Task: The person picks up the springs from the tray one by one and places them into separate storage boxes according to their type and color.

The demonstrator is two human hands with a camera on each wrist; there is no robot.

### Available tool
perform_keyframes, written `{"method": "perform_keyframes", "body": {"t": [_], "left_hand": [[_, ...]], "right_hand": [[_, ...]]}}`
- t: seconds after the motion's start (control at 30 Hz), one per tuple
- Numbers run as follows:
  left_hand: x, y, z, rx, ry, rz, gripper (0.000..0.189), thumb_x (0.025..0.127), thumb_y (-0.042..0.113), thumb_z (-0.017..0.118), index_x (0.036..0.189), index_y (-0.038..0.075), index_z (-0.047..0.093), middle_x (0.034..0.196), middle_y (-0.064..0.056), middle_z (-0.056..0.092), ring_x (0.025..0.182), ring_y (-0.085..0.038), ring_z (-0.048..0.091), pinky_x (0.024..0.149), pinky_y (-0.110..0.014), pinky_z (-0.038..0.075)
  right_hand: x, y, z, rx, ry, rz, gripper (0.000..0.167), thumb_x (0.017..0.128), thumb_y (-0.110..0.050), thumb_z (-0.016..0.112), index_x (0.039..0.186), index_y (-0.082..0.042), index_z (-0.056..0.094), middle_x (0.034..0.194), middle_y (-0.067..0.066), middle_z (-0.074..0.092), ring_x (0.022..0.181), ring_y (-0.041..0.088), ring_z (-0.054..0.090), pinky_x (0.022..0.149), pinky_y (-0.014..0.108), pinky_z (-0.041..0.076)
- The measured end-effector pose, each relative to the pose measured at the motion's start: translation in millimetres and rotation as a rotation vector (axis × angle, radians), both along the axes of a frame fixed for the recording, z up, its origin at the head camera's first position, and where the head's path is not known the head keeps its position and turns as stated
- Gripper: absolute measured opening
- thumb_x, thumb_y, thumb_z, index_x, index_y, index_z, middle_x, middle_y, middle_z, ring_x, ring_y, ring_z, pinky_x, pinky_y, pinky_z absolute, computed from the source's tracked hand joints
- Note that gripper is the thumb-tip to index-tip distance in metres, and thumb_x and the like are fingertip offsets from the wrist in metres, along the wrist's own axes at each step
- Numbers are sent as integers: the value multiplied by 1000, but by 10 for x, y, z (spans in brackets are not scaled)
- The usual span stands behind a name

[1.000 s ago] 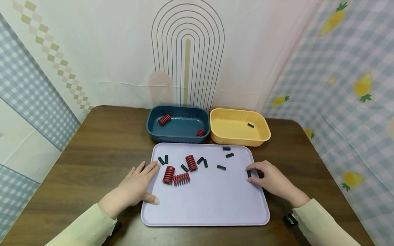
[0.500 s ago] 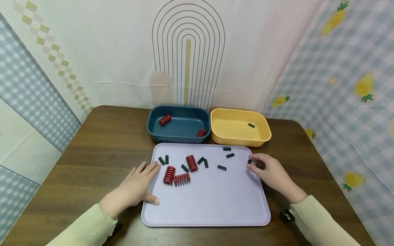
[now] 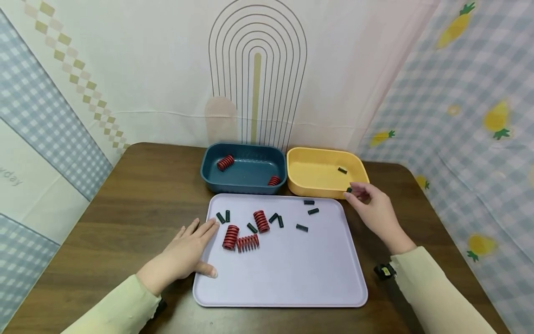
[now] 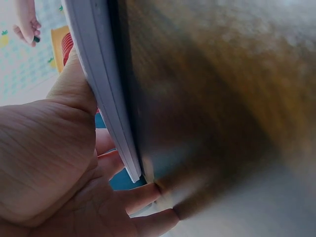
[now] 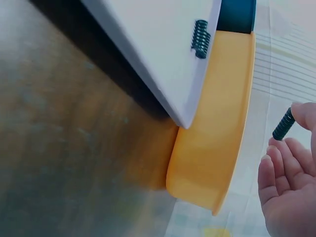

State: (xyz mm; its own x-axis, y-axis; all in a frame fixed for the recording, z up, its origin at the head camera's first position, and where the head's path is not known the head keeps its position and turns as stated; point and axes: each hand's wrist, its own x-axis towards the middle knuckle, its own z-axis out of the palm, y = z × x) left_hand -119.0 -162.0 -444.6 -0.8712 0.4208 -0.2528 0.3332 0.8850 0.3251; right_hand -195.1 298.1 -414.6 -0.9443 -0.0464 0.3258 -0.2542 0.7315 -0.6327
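Note:
Between thumb and fingers, my right hand (image 3: 374, 211) pinches a small dark green spring (image 5: 284, 124), held up by the near right corner of the yellow bin (image 3: 317, 189). My left hand (image 3: 183, 253) lies spread over the left rim of the pale lilac tray (image 3: 292, 278), thumb and fingertips on it. Close to that hand are red springs, among them an upright-looking one (image 3: 231, 237) and a more open coil (image 3: 248, 242); another red spring (image 3: 261, 221) lies farther back. Several small dark green springs, such as one (image 3: 302, 228) right of the middle, are scattered over the tray's far half.
Behind the tray stands a blue bin (image 3: 246, 189) with two red springs in it, one of them (image 3: 225, 163) at the left. A small green spring (image 3: 342, 170) lies inside the yellow bin. The wooden table (image 3: 112, 208) meets fabric hangings at its back.
My right hand has lifted the small green spring off the tray's right side and carried it away from me, up to the yellow bin's near corner. The left hand stays put.

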Motion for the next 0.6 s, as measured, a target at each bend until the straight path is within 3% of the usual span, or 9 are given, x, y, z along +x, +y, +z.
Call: {"method": "perform_keyframes", "body": {"t": [0.17,0.4,0.6], "left_hand": [[15,-3,-10,-2,-15,10,114,63,61,78,152,6,30,158,-13,23,140,-48,17,106,-68,17],[13,6,12,8,-6,11,114,64,60,78,152,7,30,158,-12,22,140,-48,17,106,-68,17],[1,9,-2,10,-2,8,114,63,60,78,152,7,30,158,-12,22,140,-47,17,106,-68,17]], "right_hand": [[-120,-1,3,17,12,-3,41,93,-35,65,119,-3,65,103,8,67,91,18,59,75,18,45],[-226,-17,55,34,-9,-32,41,95,-32,62,121,0,62,107,13,64,96,25,59,82,39,49],[-290,-27,71,32,-50,-39,45,95,-31,62,125,2,59,113,17,62,102,30,57,87,46,48]]}}
